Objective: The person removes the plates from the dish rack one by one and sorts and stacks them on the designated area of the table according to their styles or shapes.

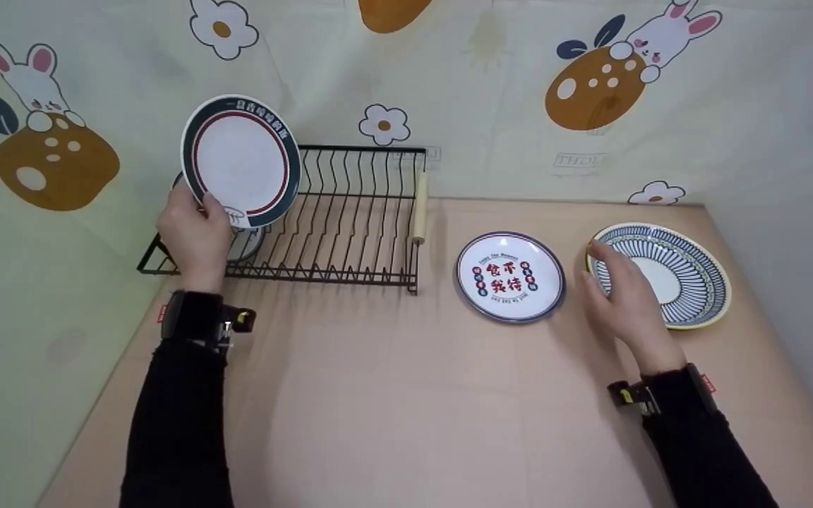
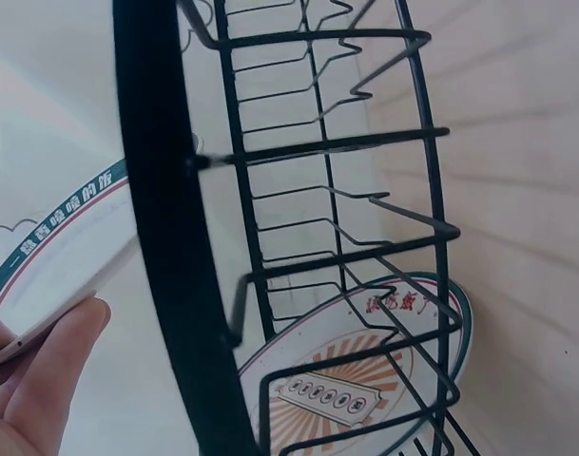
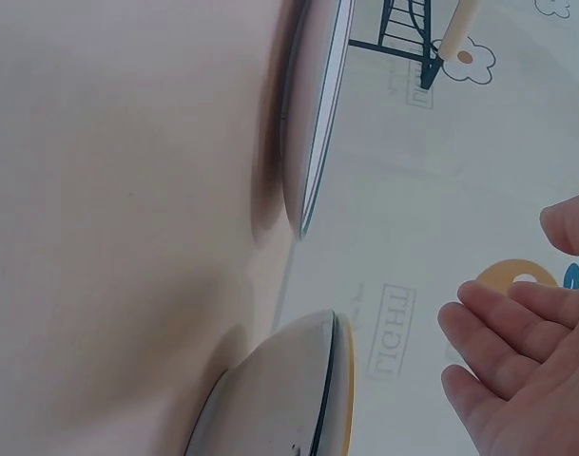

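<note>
- The dark-rimmed plate point(image 1: 241, 162) stands upright on edge above the left end of the dish rack point(image 1: 350, 219), its white face toward the camera; held vertical like this, it lines up with the rack's wire slots.
- The left hand point(image 1: 195, 236) grips that plate at its lower rim, fingers curled round the edge; the left wrist view shows fingertips point(image 2: 56, 347) pressed against the plate's underside, right beside the rack's black frame.
- Another plate point(image 2: 356, 380) already stands in the rack, leaning between the wires, with an orange sunburst print.
- The right hand point(image 1: 625, 296) hovers over the near-left edge of the blue striped plate point(image 1: 689, 271), fingers loosely apart and slightly bent; in the right wrist view the fingers point(image 3: 498, 351) hold nothing.
- Between hand and rack, the plate with red characters point(image 1: 510, 276) lies flat on the table point(image 1: 406, 409).
- The rack sits against the patterned cloth backdrop point(image 1: 491, 99), its wooden handle point(image 1: 419, 208) facing the flat plates.
</note>
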Motion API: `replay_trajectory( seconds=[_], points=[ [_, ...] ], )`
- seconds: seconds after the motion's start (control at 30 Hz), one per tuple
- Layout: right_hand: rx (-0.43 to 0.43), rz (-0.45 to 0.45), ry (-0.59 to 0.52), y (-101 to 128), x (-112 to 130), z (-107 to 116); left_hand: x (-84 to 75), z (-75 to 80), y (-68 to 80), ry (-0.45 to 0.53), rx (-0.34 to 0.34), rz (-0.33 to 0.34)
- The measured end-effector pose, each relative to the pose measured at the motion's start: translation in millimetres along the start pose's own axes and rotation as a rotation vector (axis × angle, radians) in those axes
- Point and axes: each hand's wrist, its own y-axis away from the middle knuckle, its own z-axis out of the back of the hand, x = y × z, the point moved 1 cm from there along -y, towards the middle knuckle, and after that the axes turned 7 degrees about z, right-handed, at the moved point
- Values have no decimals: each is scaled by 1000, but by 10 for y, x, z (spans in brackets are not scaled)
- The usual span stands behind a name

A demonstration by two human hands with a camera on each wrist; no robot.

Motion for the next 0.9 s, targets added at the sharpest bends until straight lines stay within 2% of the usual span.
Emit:
replay_trajectory(
  seconds=[0.37, 0.67, 0.9],
  points=[
    [-1, 0, -9, -11, 16, -15, -105, 5, 61, 43, 6, -17],
    [0, -4, -14, -17, 21, -35, -129, -24, 124, 109, -21, -46],
    [-5, -5, -25, -26, 53, -62, -207, -20, 189, 153, 12, -38]
  ],
)
